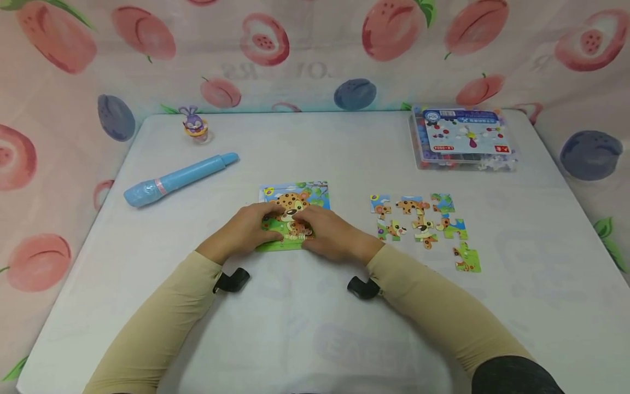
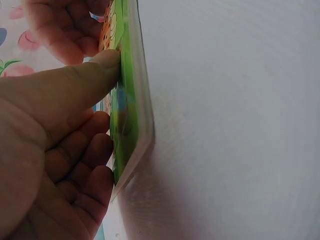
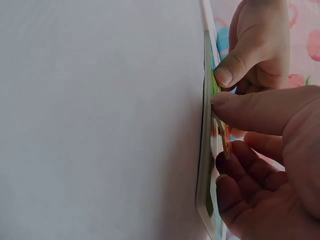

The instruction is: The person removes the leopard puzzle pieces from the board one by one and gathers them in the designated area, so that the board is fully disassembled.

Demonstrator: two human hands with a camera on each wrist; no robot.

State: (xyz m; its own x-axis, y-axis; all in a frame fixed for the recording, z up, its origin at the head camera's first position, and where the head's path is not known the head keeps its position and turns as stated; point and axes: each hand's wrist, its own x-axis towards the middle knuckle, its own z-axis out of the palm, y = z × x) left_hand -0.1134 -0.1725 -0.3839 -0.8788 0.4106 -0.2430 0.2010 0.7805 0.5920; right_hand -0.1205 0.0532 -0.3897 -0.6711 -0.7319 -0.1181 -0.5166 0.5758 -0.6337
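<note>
A jigsaw puzzle board (image 1: 275, 247) with a spotted cartoon leopard picture lies mid-table. My left hand (image 1: 246, 229) is at its left side, thumb and fingertips resting on the picture; in the left wrist view the thumb (image 2: 75, 82) presses near the green border. From the right, my right hand (image 1: 332, 232) reaches over the board. A puzzle piece (image 3: 228, 149) sticks up at a tilt there, pinched between the right thumb (image 3: 250, 107) and fingers. Both hands hide part of the picture. Several loose puzzle pieces (image 1: 425, 229) lie to the right of the board.
A blue microphone-shaped tube (image 1: 189, 176) lies at the left, with a small purple rabbit figure (image 1: 193, 125) behind it. A clear plastic box (image 1: 465, 138) with a printed label sits at the back right. Fruit-patterned cloth (image 1: 305, 49) hangs behind the white table (image 1: 295, 328).
</note>
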